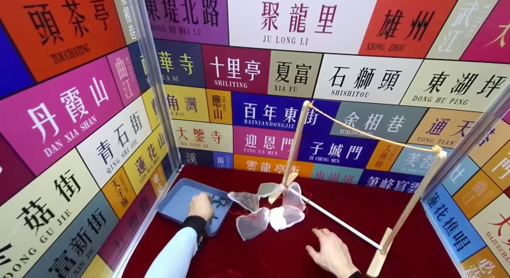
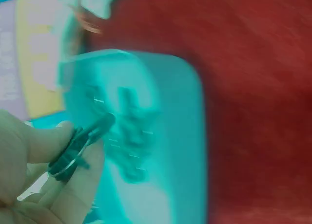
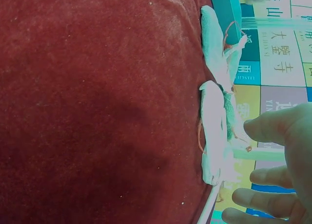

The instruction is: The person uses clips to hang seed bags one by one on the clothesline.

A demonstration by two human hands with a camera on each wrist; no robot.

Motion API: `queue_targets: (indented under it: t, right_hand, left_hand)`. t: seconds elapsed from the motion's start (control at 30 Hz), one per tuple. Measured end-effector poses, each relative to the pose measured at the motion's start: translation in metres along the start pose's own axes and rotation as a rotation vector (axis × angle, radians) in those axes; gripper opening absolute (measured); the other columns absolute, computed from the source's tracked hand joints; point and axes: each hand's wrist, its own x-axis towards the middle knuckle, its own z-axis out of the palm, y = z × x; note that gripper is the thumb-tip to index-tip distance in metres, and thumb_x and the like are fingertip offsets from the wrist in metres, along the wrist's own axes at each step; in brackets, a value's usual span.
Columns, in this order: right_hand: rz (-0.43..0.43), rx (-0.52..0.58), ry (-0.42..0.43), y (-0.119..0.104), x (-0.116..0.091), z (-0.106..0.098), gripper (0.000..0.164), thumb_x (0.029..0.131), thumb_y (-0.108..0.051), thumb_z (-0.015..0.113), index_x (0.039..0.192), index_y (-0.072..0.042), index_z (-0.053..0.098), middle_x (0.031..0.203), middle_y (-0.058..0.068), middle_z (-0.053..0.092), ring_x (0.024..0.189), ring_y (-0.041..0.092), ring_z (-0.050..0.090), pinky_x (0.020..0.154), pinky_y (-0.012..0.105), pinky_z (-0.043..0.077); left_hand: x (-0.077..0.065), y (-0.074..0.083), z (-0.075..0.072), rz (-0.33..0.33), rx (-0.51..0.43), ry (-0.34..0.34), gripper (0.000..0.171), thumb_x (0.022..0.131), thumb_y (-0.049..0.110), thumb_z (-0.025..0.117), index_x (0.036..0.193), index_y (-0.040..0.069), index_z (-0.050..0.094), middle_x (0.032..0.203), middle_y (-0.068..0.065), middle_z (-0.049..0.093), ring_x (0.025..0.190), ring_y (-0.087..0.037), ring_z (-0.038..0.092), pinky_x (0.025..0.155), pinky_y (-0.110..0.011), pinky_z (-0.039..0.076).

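Note:
My left hand (image 1: 200, 206) is over the blue tray (image 1: 179, 198). In the left wrist view, its thumb and fingers pinch a small dark clip (image 2: 73, 153) above the tray. More dark clips (image 1: 218, 201) lie in the tray, blurred in the wrist view. My right hand (image 1: 331, 251) hovers above or rests on the red cloth, fingers spread and holding nothing; which of the two I cannot tell. Several white mesh pouches (image 1: 253, 222) with thin red strings lie in a ring between the hands, nearest the tray and the far post.
A small wooden stand has a far post (image 1: 295, 144), a near post (image 1: 412, 202) and a sagging cord (image 1: 358, 128) between their tops. A white rod (image 1: 342, 223) joins the bases. Red cloth (image 1: 279, 256) covers the table. Printed panels (image 1: 271, 71) surround it.

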Motion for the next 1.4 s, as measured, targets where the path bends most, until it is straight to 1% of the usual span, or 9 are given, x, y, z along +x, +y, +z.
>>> queue_targets:
  t: [0.1, 0.13, 0.3, 0.37, 0.47, 0.93, 1.1, 1.27, 1.4]
  right_hand:
    - [-0.01, 0.011, 0.002, -0.005, 0.003, 0.0, 0.057, 0.087, -0.032, 0.091, 0.135, -0.003, 0.077, 0.13, 0.017, 0.079, 0.117, 0.039, 0.078, 0.09, 0.056, 0.067]
    - [-0.015, 0.015, 0.003, -0.007, 0.003, 0.0, 0.057, 0.087, -0.032, 0.091, 0.134, -0.004, 0.077, 0.129, 0.017, 0.079, 0.116, 0.039, 0.078, 0.089, 0.056, 0.067]
    - [-0.042, 0.028, 0.027, -0.016, 0.005, -0.001, 0.053, 0.086, -0.031, 0.091, 0.131, -0.005, 0.079, 0.124, 0.015, 0.08, 0.113, 0.037, 0.079, 0.088, 0.055, 0.067]
    - [-0.051, 0.036, 0.036, -0.021, 0.007, -0.001, 0.052, 0.086, -0.032, 0.091, 0.129, -0.006, 0.079, 0.121, 0.013, 0.081, 0.11, 0.036, 0.08, 0.087, 0.054, 0.067]
    - [-0.064, 0.052, 0.04, -0.029, 0.009, -0.005, 0.05, 0.086, -0.034, 0.091, 0.128, -0.008, 0.081, 0.116, 0.01, 0.081, 0.107, 0.034, 0.08, 0.087, 0.052, 0.066]
    - [-0.199, 0.205, 0.178, -0.075, 0.028, -0.016, 0.028, 0.087, -0.04, 0.092, 0.107, -0.022, 0.084, 0.099, -0.004, 0.086, 0.09, 0.022, 0.082, 0.075, 0.039, 0.063]
    - [-0.188, 0.206, 0.205, -0.09, 0.035, -0.011, 0.03, 0.083, -0.05, 0.093, 0.091, -0.025, 0.078, 0.082, -0.009, 0.079, 0.074, 0.019, 0.076, 0.06, 0.032, 0.053]
    - [-0.162, 0.177, 0.247, -0.092, 0.034, -0.007, 0.03, 0.079, -0.042, 0.093, 0.07, -0.029, 0.068, 0.064, -0.012, 0.069, 0.058, 0.012, 0.066, 0.053, 0.027, 0.043]
    - [-0.108, 0.198, 0.277, -0.089, 0.031, -0.008, 0.026, 0.078, -0.038, 0.092, 0.069, -0.031, 0.069, 0.06, -0.014, 0.066, 0.054, 0.006, 0.058, 0.05, 0.026, 0.039]
  left_hand:
    - [0.005, 0.01, -0.004, 0.054, -0.089, 0.047, 0.008, 0.085, 0.001, 0.082, 0.093, 0.003, 0.081, 0.093, -0.019, 0.083, 0.09, -0.046, 0.079, 0.082, -0.061, 0.065]
    - [0.015, -0.001, 0.011, 0.099, -0.143, 0.082, 0.005, 0.089, 0.009, 0.084, 0.093, 0.008, 0.082, 0.091, -0.013, 0.084, 0.089, -0.04, 0.079, 0.081, -0.054, 0.066]
    - [0.011, 0.025, 0.014, 0.188, -0.291, 0.172, 0.01, 0.089, 0.018, 0.09, 0.094, 0.01, 0.087, 0.088, -0.005, 0.086, 0.085, -0.032, 0.082, 0.078, -0.05, 0.065]
    - [-0.004, 0.056, -0.002, 0.138, -0.306, 0.147, 0.01, 0.088, 0.012, 0.091, 0.096, 0.008, 0.088, 0.092, -0.009, 0.087, 0.091, -0.035, 0.083, 0.083, -0.052, 0.066]
    - [-0.015, 0.079, -0.003, 0.114, -0.331, 0.117, 0.009, 0.09, 0.009, 0.089, 0.099, 0.007, 0.089, 0.094, -0.011, 0.088, 0.091, -0.034, 0.083, 0.083, -0.048, 0.066]
    - [-0.059, 0.157, 0.02, 0.134, -0.578, -0.03, 0.005, 0.091, 0.003, 0.088, 0.096, 0.004, 0.088, 0.093, -0.009, 0.087, 0.083, -0.015, 0.079, 0.076, -0.026, 0.063]
    - [-0.074, 0.177, 0.032, 0.117, -0.595, -0.076, 0.004, 0.091, 0.008, 0.089, 0.095, 0.008, 0.089, 0.092, -0.005, 0.087, 0.079, -0.007, 0.075, 0.074, -0.022, 0.059]
    - [-0.084, 0.186, 0.038, 0.102, -0.612, -0.1, 0.006, 0.09, 0.009, 0.089, 0.095, 0.009, 0.09, 0.089, -0.004, 0.087, 0.077, -0.005, 0.073, 0.073, -0.022, 0.056]
    - [-0.085, 0.189, 0.038, 0.083, -0.618, -0.089, 0.006, 0.09, 0.012, 0.09, 0.095, 0.009, 0.09, 0.088, -0.004, 0.087, 0.078, -0.006, 0.074, 0.073, -0.023, 0.056]
